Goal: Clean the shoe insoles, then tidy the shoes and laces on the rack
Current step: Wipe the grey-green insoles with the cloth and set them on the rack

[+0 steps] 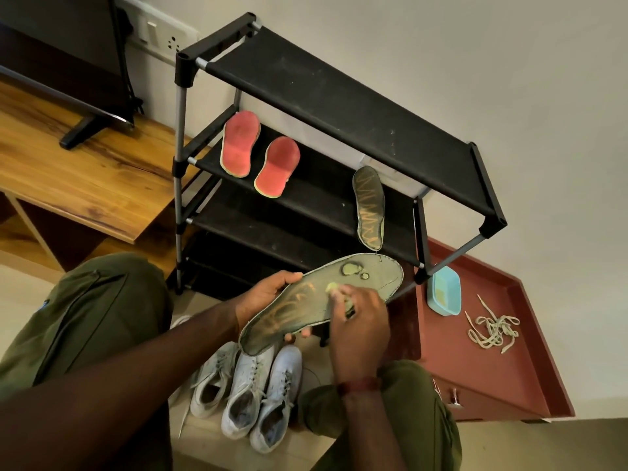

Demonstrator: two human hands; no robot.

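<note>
My left hand (268, 297) grips a green insole (373, 271) by its edge, holding it flat in front of the black shoe rack (339, 107). My right hand (360, 328) pinches a small pale-green scrubbing piece (331, 287) and presses it onto the insole's middle. Wet patches show near the insole's toe end. Two pink insoles (239, 144) and a dark green insole (368, 207) lean on the rack's second shelf. Three white sneakers (251, 389) stand on the floor below my hands. Loose pale laces (492, 329) lie on a red-brown cabinet top.
A light-blue tub (443, 295) sits on the red-brown cabinet (475, 368) right of the rack. A wooden TV unit (85, 171) with a television stands at the left. My knees in olive trousers flank the sneakers.
</note>
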